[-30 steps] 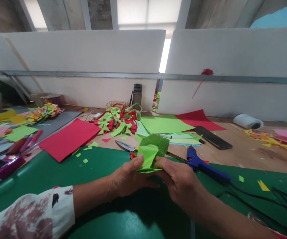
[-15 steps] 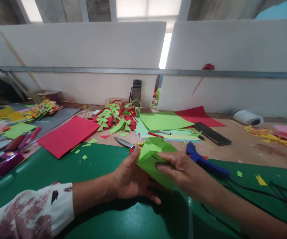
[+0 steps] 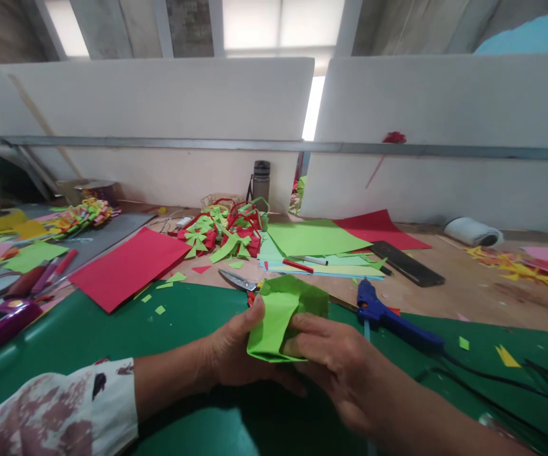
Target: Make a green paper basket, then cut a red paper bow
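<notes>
Turned since the earlier frame: one folded light-green paper (image 3: 270,330), at the clock's centre. Left hand (image 3: 233,354), eight o'clock: gripping its left side. Right hand (image 3: 344,361), four o'clock: holding it at the fold. Scissors (image 3: 237,280): ten o'clock. Blue glue gun (image 3: 398,324): three o'clock. Black phone (image 3: 409,263): two o'clock.

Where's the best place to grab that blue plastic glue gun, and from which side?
Probably by the long, slim handle of the blue plastic glue gun, from above, using the right hand. The handle slants towards the person's right, ending at the thin black cord, so fingers could likely close across its length.
</notes>
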A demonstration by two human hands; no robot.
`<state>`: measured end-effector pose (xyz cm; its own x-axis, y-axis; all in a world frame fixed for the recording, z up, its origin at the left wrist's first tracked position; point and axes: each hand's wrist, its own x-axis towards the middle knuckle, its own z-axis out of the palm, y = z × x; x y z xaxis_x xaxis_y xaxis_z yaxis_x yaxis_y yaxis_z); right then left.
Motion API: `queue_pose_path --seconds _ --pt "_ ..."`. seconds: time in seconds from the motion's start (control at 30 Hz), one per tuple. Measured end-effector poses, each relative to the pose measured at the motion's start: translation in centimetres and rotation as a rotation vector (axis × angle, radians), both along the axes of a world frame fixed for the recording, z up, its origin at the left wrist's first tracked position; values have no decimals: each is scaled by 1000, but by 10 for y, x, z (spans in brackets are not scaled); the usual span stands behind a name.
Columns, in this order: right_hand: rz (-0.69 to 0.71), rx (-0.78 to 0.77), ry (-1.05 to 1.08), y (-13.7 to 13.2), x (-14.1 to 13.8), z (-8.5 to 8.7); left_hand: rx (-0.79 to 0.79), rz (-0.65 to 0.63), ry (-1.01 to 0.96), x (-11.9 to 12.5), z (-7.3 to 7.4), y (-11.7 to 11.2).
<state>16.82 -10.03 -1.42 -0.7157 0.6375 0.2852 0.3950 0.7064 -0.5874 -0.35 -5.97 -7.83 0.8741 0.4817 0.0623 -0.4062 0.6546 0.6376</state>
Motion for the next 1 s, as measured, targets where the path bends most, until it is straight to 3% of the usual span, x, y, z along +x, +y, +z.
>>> queue_pose_path --seconds 0.27,0.37,0.47,0.63,1.0 --pt "-62 40 32 -2 -2 -8 89 112 21 0 -8 -2" --pt "-72 76 12 -1 0 -14 156 167 105 0 -2 -2" --pt "-130 250 -53 1 0 -21 227 282 155 3 8 -2" --pt "-165 555 -141 0 -3 -27 115 454 261 7 16 -4" --pt "-152 620 -132 -2 -6 -28 90 558 267 8 15 -9"
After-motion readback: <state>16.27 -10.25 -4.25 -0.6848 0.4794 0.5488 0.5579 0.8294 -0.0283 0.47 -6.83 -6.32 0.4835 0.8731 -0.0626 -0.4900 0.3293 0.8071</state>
